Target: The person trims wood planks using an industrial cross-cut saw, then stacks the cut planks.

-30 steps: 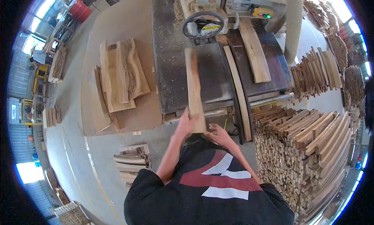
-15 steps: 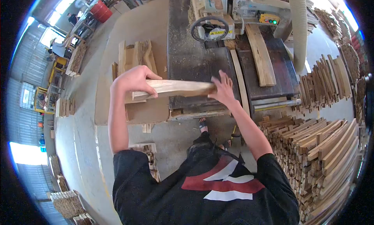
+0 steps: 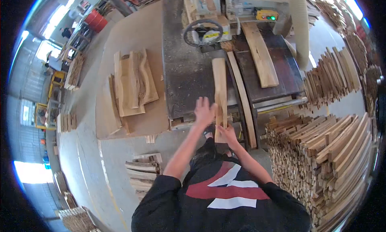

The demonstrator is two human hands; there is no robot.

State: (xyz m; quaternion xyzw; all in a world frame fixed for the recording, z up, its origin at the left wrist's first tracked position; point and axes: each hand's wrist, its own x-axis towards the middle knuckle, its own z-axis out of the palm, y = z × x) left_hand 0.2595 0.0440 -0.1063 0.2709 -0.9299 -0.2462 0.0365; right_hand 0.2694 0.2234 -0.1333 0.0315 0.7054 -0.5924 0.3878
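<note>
Grip: the near end of a wooden board (image 3: 219, 89) is held by the right hand (image 3: 227, 132) from below its end, fingers closed on it; the left hand (image 3: 204, 111) is laid against the board's left edge with fingers spread wide — nothing is clasped by it.
Board: it is laid lengthwise on the dark saw table (image 3: 185, 77), its far end pointed toward the handwheel (image 3: 203, 32) and its near end carried past the table's front edge.
Right of the board: a long curved strip (image 3: 242, 97) is seen just beside it on the table, and a broader plank (image 3: 260, 55) lies farther right, on the table's dark right-hand part.
Far end of the table: the machine head is found there, with a yellow control box (image 3: 265, 15) showing a green light, and a pale ribbed extraction hose (image 3: 300, 29) is hung down to the right of it.
Left of the table: rough-edged slabs (image 3: 130, 83) are stacked on a flat sheet of board (image 3: 132, 35).
Right of the table: cut curved sticks are piled in a large stack (image 3: 321, 151), with more stood on end behind it.
Front of the table: a small pile of offcuts (image 3: 141, 167) is seen on the concrete floor — near the person's left arm.
</note>
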